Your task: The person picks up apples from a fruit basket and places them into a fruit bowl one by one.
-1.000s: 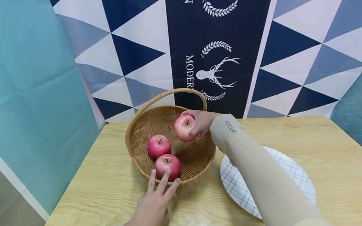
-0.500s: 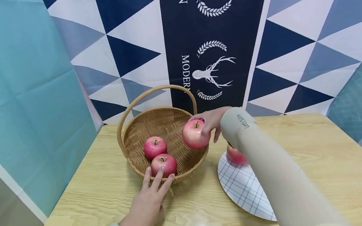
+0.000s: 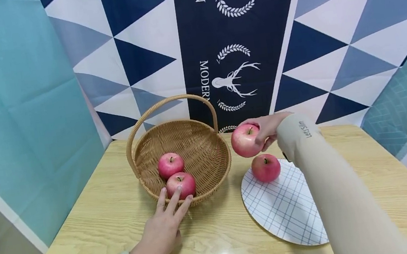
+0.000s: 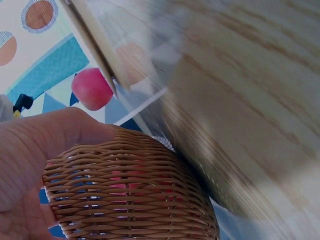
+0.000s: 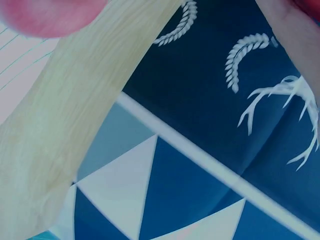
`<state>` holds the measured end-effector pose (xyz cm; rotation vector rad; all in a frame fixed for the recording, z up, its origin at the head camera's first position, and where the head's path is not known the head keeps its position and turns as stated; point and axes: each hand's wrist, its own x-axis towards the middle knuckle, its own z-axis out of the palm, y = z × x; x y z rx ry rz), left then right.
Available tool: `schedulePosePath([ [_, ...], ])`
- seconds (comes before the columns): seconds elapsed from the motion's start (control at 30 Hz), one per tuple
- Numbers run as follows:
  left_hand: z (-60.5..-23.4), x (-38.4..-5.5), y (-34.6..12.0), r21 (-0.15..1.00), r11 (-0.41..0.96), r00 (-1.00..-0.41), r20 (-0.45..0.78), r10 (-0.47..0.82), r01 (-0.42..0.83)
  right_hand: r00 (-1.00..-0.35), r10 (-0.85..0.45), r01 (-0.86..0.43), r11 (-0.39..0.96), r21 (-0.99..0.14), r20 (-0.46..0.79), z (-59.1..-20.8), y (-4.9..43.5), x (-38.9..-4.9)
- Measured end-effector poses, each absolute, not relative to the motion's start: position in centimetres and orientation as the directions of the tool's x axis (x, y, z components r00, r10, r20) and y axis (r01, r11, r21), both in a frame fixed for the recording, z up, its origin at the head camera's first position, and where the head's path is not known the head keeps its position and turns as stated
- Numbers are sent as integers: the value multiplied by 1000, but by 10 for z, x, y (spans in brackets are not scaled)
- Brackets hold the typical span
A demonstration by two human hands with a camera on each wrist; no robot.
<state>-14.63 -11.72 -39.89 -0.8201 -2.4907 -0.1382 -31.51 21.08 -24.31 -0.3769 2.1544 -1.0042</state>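
My right hand [image 3: 267, 129] grips a pink-red apple [image 3: 245, 142], raised just beyond the far edge of the plate. A second apple [image 3: 266, 167] sits on the round white plate [image 3: 277, 216] with its blue check pattern. Two more apples, a rear one [image 3: 170, 164] and a front one [image 3: 182, 184], lie in the wicker basket [image 3: 204, 161]. Its near rim is held by my left hand [image 3: 161, 231], fingers over the edge by the front apple and thumb outside. In the left wrist view the thumb lies along the basket's woven wall [image 4: 135, 190].
The basket's arched handle [image 3: 169, 100] stands up at the back. Wooden table [image 3: 97, 227] surrounds basket and plate. A patterned cloth [image 3: 149, 35] hangs behind the table, and a teal one [image 3: 26, 103] hangs at the left.
My right hand has carried its apple out of the basket to the right, toward the plate. The apple on the plate has come into full view. My left hand stays at the rim.
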Motion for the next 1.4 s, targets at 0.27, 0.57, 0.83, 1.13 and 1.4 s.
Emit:
schedulePosePath([
  [0.27, -405, -146, -114, -141, 845, -688, 519, 507, 516, -724, -503, 87, 612, -786, -472, -246, 254, -306],
  [0.57, -407, -146, -112, -152, 855, -668, 562, 488, 496, -761, -422, 134, 641, -756, -493, -251, 304, -293],
  [0.83, -408, -146, -112, -144, 851, -663, 566, 490, 506, -824, -311, 206, 615, -762, -473, -269, 347, -284],
  [1.13, -406, -146, -114, -119, 844, -679, 540, 497, 523, -906, -214, 176, 592, -787, -364, -301, 371, -277],
  [1.4, -404, -146, -114, -75, 840, -709, 499, 498, 537, -923, -140, 208, 601, -772, -358, -339, 371, -276],
])
